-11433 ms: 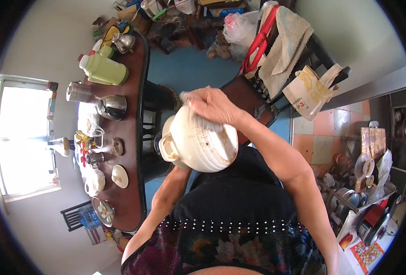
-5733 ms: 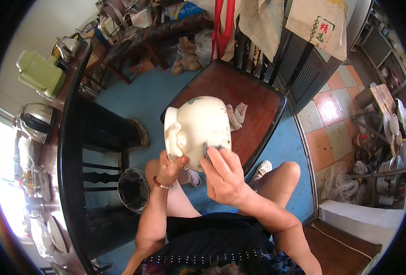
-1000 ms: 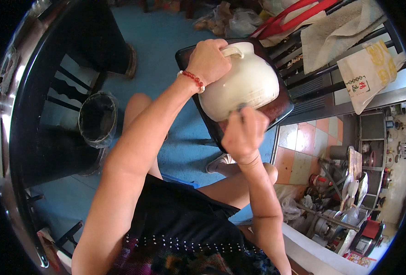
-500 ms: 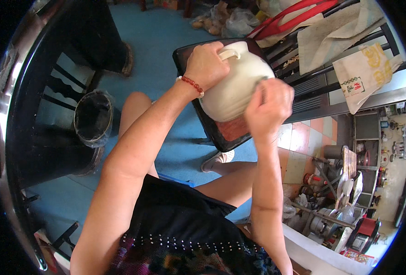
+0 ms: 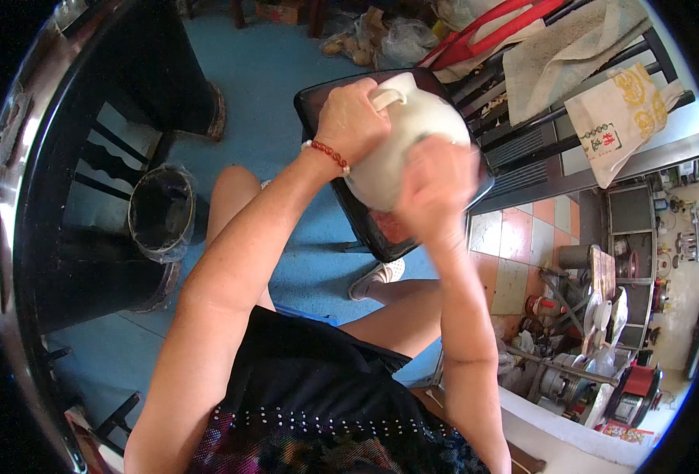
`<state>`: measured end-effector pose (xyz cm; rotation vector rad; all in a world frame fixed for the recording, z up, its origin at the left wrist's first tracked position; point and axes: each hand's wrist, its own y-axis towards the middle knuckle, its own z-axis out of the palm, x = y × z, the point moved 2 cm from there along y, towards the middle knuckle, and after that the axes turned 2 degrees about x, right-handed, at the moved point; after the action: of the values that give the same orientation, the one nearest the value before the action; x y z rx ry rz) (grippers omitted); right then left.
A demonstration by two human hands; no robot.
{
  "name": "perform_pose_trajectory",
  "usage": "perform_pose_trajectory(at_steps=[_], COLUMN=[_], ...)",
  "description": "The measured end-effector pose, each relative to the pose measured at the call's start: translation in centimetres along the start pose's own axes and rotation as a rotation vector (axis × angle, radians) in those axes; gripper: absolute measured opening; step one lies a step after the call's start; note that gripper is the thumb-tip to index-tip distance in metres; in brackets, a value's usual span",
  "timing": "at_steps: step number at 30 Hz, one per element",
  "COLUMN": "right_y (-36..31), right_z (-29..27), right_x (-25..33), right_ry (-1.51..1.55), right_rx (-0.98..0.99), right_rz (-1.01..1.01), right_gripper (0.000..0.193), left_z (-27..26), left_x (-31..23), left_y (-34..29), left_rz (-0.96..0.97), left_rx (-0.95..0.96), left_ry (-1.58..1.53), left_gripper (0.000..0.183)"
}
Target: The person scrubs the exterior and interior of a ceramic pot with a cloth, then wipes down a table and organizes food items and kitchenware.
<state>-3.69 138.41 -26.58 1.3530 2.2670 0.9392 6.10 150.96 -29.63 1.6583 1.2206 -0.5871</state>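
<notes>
A big, rounded, cream-white pot with a curved handle rests tilted on a black-rimmed chair seat. My left hand, wearing a red bead bracelet, is closed round the handle. Against the pot's lower front side is my right hand, blurred by motion, its fingers curled. A small dark thing shows at those fingertips, too blurred to name. The pot's underside and part of its front are hidden behind my hands.
A lined black bin stands left, beside dark wooden furniture. A slatted bench at the right holds cloths and a printed cloth bag. Plastic bags lie at the back; tools and machine parts crowd the lower right.
My right hand has moved left and slightly down across the pot's surface. My left hand keeps its grip on the handle, and the pot stays on the seat.
</notes>
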Motion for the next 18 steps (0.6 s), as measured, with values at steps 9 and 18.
perform_pose_trajectory(at_steps=[9,18], right_y=[-4.2,-1.6], right_z=[0.7,1.3], right_x=[3.3,-8.0], right_ry=[-0.123,0.702], right_rx=[0.028,-0.295], right_rz=[-0.269,0.836], right_gripper=[0.016,0.004], left_z=[-0.4,-1.3], left_x=[1.4,3.8], left_y=[-0.5,-1.1], left_rz=[-0.012,0.050], left_rx=[-0.044,-0.049], left_ry=[-0.132,-0.161], left_gripper=[0.014,0.015])
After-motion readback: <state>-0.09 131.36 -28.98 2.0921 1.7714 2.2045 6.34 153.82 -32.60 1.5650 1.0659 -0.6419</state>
